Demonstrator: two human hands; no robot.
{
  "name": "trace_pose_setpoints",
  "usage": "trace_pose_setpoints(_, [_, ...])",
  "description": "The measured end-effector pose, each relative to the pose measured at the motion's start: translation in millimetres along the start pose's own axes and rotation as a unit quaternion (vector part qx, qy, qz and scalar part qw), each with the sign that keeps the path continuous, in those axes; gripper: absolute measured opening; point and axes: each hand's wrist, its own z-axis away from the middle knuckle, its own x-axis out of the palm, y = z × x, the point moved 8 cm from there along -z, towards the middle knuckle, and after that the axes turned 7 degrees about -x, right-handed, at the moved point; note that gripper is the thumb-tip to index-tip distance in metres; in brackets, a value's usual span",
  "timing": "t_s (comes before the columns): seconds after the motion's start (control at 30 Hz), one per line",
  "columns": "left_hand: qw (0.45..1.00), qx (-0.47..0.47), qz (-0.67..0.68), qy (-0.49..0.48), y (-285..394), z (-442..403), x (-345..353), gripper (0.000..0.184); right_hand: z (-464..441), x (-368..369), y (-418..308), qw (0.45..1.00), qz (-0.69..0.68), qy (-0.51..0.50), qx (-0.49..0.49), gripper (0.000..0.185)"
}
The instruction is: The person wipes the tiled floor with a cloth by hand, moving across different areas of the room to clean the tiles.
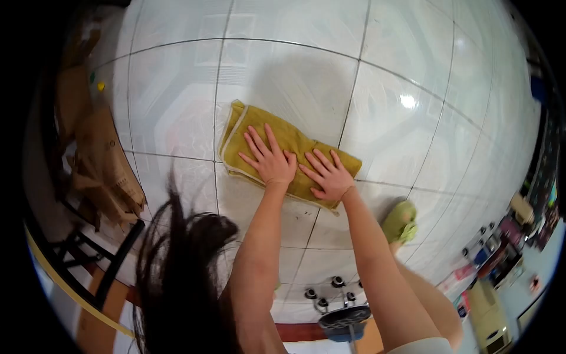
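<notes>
A folded yellow-green cloth with a pale edge lies flat on the white tiled floor. My left hand presses on its left half, palm down with the fingers spread. Beside it, my right hand rests flat on the right half, fingers also apart. The two hands are close together but do not overlap. Neither hand grips the cloth; both lie on top of it. Some dark specks show on the tiles just below the cloth.
Brown cardboard is piled at the left, above a black metal frame. A foot in a green slipper stands right of my right arm. Chair casters are at the bottom. Several household items line the right side. Dark hair hangs lower left.
</notes>
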Motion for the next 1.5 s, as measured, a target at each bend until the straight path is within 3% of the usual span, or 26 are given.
trace_pose_setpoints(0.33, [1.000, 0.005, -0.021, 0.014, 9.2, -3.7, -3.1, 0.087, 1.9, -8.5, -1.5, 1.000, -0.005, -0.005, 0.007, 0.078])
trace_pose_setpoints(0.57, [0.994, 0.037, 0.066, 0.075, 5.9, 4.6, -9.5, 0.081, 7.3, -14.2, -9.2, 0.994, 0.051, 0.094, 0.013, 0.076])
trace_pose_setpoints(0.73, [0.982, 0.079, 0.046, 0.167, 3.0, 7.3, -6.2, 0.077, 11.8, -7.7, -17.1, 0.977, 0.134, 0.161, 0.050, 0.071])
trace_pose_setpoints(0.97, [0.971, 0.211, -0.018, 0.107, -43.0, 40.6, -2.9, 0.076, 25.8, 32.4, -96.7, 0.941, 0.095, 0.270, 0.182, 0.064])
trace_pose_setpoints(1.1, [0.976, 0.202, -0.078, 0.022, -92.8, 88.6, -3.8, 0.082, 36.2, 73.2, -157.0, 0.945, 0.047, 0.243, 0.212, 0.065])
trace_pose_setpoints(1.27, [0.964, 0.212, -0.116, -0.107, -93.1, 93.1, -4.7, 0.089, 38.3, 91.7, -175.1, 0.929, 0.069, 0.250, 0.264, 0.065])
trace_pose_setpoints(1.5, [0.958, 0.276, -0.067, 0.037, -96.8, 97.3, -5.9, 0.090, 23.6, 98.2, -194.3, 0.913, 0.113, 0.274, 0.279, 0.069])
